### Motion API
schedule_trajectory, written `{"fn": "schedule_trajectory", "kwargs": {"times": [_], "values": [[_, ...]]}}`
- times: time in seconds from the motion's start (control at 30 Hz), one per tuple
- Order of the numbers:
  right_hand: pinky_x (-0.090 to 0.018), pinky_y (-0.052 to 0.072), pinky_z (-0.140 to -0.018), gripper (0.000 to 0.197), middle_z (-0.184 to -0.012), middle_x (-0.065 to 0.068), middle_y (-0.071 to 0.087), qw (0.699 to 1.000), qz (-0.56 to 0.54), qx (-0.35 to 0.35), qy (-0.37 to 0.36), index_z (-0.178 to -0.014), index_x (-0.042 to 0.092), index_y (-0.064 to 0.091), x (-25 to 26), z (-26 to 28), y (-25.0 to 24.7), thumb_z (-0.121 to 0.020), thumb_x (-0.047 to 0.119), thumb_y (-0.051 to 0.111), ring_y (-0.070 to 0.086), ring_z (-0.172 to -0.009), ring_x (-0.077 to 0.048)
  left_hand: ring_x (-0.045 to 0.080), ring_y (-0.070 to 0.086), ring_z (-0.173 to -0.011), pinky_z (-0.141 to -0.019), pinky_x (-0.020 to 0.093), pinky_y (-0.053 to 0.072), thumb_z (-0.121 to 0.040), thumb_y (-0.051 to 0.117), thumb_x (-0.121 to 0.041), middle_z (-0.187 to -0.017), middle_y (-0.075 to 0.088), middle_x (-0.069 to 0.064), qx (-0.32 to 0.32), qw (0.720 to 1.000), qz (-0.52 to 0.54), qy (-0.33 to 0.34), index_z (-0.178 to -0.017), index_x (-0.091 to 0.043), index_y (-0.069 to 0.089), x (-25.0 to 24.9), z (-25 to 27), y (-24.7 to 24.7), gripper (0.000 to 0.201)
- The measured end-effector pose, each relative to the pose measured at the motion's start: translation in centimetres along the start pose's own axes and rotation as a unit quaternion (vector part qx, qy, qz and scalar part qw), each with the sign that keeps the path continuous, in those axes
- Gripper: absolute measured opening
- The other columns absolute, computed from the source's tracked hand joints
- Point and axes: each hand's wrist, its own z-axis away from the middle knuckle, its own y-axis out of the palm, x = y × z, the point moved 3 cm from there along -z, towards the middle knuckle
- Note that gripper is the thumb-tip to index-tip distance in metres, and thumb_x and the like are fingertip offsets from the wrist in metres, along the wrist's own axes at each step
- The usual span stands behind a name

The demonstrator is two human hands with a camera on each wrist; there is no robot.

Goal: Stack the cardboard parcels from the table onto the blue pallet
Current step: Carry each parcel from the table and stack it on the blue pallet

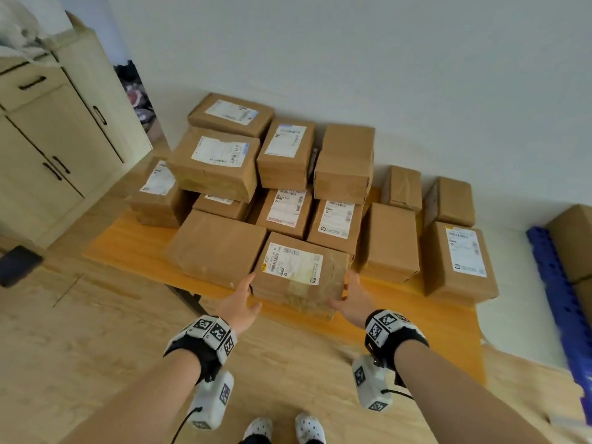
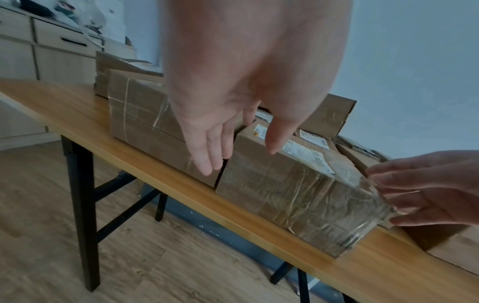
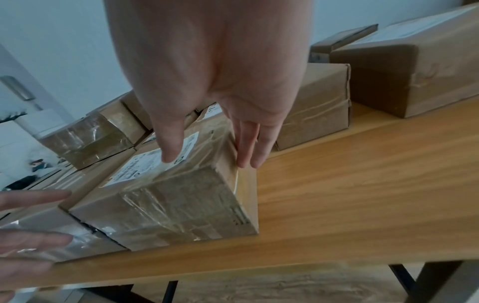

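Note:
A taped cardboard parcel [image 1: 299, 274] with a white label sits at the front edge of the wooden table [image 1: 128, 248]. My left hand [image 1: 242, 298] is at the parcel's left side with fingers straight, thumb spread over the near corner. My right hand [image 1: 350, 296] is at its right side, fingers straight along the side wall. In the left wrist view the left hand [image 2: 223, 131] hovers by the parcel [image 2: 293, 196]. In the right wrist view the right hand [image 3: 215, 131] has fingertips against the parcel [image 3: 171, 203]. Neither hand has closed on it. The blue pallet [image 1: 557, 283] lies at far right.
Several more parcels are piled on the table behind and beside the near one, some stacked [image 1: 214, 165]. A large box [image 1: 573, 238] stands on the pallet. A pale cabinet [image 1: 48, 133] stands at left. The table has black legs [image 2: 83, 205].

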Motion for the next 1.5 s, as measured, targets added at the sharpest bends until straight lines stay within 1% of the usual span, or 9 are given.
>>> {"fn": "schedule_trajectory", "kwargs": {"times": [0.1,0.3,0.43,0.63,0.77,0.87,1.03,1.2,1.5], "values": [[-0.037,0.05,-0.092,0.096,-0.13,-0.009,0.055,0.999,-0.031,-0.013,0.021,-0.146,0.02,0.012,0.0,0.2,0.6,-0.076,0.029,0.077,0.058,-0.112,-0.025,-0.002,0.042,-0.062,-0.06,0.016,0.042,-0.094,0.053,-0.026,-0.145,0.041,0.006,0.021,0.999,-0.022,0.026,-0.15,-0.031,0.003,0.6,-0.9,0.1,0.075],[-0.037,0.047,-0.096,0.078,-0.131,-0.009,0.054,0.995,-0.062,-0.04,0.068,-0.142,0.011,0.021,-0.5,-0.3,1.4,-0.084,0.028,0.07,0.056,-0.115,-0.025,-0.002,0.044,-0.061,-0.058,0.013,0.041,-0.095,0.052,-0.026,-0.147,0.039,0.006,0.041,0.998,-0.021,0.046,-0.15,-0.032,-0.001,0.8,-1.9,0.2,0.077],[-0.038,0.045,-0.1,0.073,-0.136,-0.011,0.05,0.989,-0.087,-0.07,0.101,-0.143,0.007,0.025,-0.9,-1.0,1.8,-0.087,0.029,0.065,0.052,-0.12,-0.026,0.019,0.066,-0.094,-0.073,0.025,0.053,-0.094,0.052,-0.026,-0.144,0.042,0.005,0.04,0.998,-0.01,0.054,-0.15,-0.03,-0.003,0.5,-2.0,0.4,0.079],[-0.032,0.045,-0.094,0.072,-0.138,-0.012,0.048,0.989,-0.079,-0.069,0.106,-0.145,0.006,0.024,-1.5,-1.1,2.2,-0.089,0.025,0.064,0.051,-0.122,-0.026,0.021,0.057,-0.116,-0.093,0.03,0.049,-0.095,0.051,-0.028,-0.144,0.044,0.007,0.044,0.999,-0.013,0.03,-0.149,-0.019,-0.012,0.0,-2.1,0.3,0.084],[-0.032,0.048,-0.092,0.075,-0.135,-0.013,0.051,0.987,-0.087,-0.076,0.11,-0.145,0.006,0.024,-1.8,-1.2,2.4,-0.087,0.026,0.067,0.054,-0.118,-0.026,0.021,0.053,-0.121,-0.085,0.025,0.05,-0.094,0.053,-0.028,-0.136,0.052,0.006,0.035,0.998,0.039,0.027,-0.151,-0.016,-0.004,-0.5,-1.6,0.1,0.081],[-0.03,0.048,-0.087,0.075,-0.133,-0.014,0.052,0.985,-0.098,-0.083,0.116,-0.145,0.006,0.024,-2.0,-1.1,2.3,-0.086,0.024,0.068,0.055,-0.115,-0.026,0.019,0.056,-0.113,-0.094,0.033,0.045,-0.094,0.054,-0.026,-0.12,0.06,0.005,0.022,0.998,0.06,0.02,-0.15,-0.014,0.008,-0.7,-1.6,-0.3,0.073],[-0.039,0.048,-0.096,0.073,-0.132,-0.014,0.052,0.982,-0.101,-0.097,0.128,-0.143,0.006,0.025,-2.8,-0.4,1.7,-0.086,0.02,0.068,0.055,-0.116,-0.027,0.017,0.061,-0.083,-0.071,0.028,0.051,-0.095,0.052,-0.023,-0.088,0.058,0.0,-0.01,0.999,0.015,0.041,-0.142,-0.014,0.028,-1.0,-0.7,0.3,0.054],[-0.036,0.047,-0.096,0.072,-0.133,-0.013,0.052,0.98,-0.089,-0.114,0.138,-0.144,0.009,0.028,-3.6,0.3,1.2,-0.085,0.021,0.068,0.054,-0.117,-0.026,0.016,0.06,-0.095,-0.082,0.032,0.053,-0.094,0.051,-0.031,-0.118,0.057,0.008,-0.031,0.998,-0.009,0.047,-0.128,-0.016,0.042,-0.6,-1.3,0.5,0.038],[-0.031,0.048,-0.085,0.068,-0.126,-0.01,0.055,0.975,-0.124,-0.099,0.154,-0.144,0.012,0.031,-3.9,0.9,1.5,-0.087,0.026,0.066,0.054,-0.099,-0.02,0.021,0.038,-0.135,-0.11,0.044,0.035,-0.092,0.056,-0.029,-0.15,0.036,0.005,0.077,0.991,0.106,0.03,-0.15,-0.014,0.014,-0.4,-3.6,1.7,0.073]]}}
